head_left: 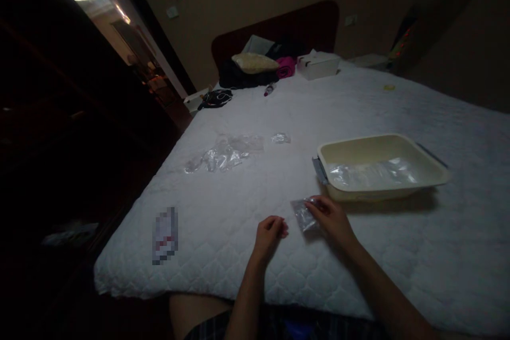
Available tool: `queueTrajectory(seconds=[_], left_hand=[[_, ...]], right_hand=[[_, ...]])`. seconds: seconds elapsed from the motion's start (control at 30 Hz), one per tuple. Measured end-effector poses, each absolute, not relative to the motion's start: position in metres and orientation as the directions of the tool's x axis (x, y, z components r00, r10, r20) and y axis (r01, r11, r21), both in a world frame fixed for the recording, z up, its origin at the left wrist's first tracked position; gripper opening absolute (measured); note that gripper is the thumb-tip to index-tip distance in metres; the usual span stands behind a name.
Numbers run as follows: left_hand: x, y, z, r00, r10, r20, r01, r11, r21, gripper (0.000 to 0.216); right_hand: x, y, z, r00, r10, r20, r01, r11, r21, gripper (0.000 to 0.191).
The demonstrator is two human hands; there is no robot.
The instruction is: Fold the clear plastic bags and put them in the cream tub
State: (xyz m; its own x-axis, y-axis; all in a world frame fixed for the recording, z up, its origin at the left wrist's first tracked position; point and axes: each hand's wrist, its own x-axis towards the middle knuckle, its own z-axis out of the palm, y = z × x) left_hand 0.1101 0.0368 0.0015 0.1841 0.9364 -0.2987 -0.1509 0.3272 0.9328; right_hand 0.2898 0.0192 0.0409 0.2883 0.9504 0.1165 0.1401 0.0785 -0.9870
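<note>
My right hand (325,215) pinches a small clear plastic bag (303,217) just above the white quilted bedspread (223,212). The bag hangs to the left of my fingers; I cannot make out anything inside it. My left hand (271,231) is beside it with the fingers curled in, apart from the bag, and nothing shows in it. Just beyond my right hand stands a cream plastic tub (374,191) with grey handles. Inside the tub lie clear plastic bags (374,171).
Crumpled clear plastic (225,153) and a small clear packet (281,138) lie left of the tub. A pixelated item (164,236) rests near the left edge. By the headboard (279,24) are a pillow (255,62), a purple roll (285,67), a white box (317,65) and a small bottle (270,89).
</note>
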Motion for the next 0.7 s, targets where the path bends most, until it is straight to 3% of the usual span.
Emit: queueTrajectory(seconds=[0.17, 0.27, 0.33, 0.4, 0.53, 0.7], left_hand=[[0.111, 0.039, -0.002, 0.168, 0.935, -0.313, -0.151, 0.338, 0.929, 0.049], [0.11, 0.041, -0.007, 0.167, 0.935, -0.314, -0.14, 0.337, 0.931, 0.048], [0.109, 0.042, -0.009, 0.166, 0.933, -0.319, -0.134, 0.341, 0.93, 0.046], [0.109, 0.042, -0.01, 0.165, 0.933, -0.321, -0.134, 0.343, 0.93, 0.045], [0.11, 0.043, -0.011, 0.156, 0.935, -0.318, -0.141, 0.34, 0.93, 0.044], [0.109, 0.043, -0.015, 0.16, 0.939, -0.306, -0.143, 0.328, 0.934, 0.044]], right_hand=[[0.383, 0.025, 0.108, 0.563, 0.788, 0.25, 0.254, 0.123, -0.959, 0.051], [0.448, 0.038, 0.134, 0.648, 0.7, 0.299, 0.461, -0.048, -0.886, 0.045], [0.484, 0.049, 0.138, 0.632, 0.73, 0.261, 0.595, -0.241, -0.766, 0.034], [0.508, 0.058, 0.131, 0.586, 0.773, 0.243, 0.698, -0.329, -0.636, 0.027], [0.526, 0.067, 0.106, 0.379, 0.91, 0.171, 0.868, -0.284, -0.408, 0.021], [0.511, 0.058, 0.11, 0.312, 0.933, 0.177, 0.934, -0.267, -0.239, 0.008]])
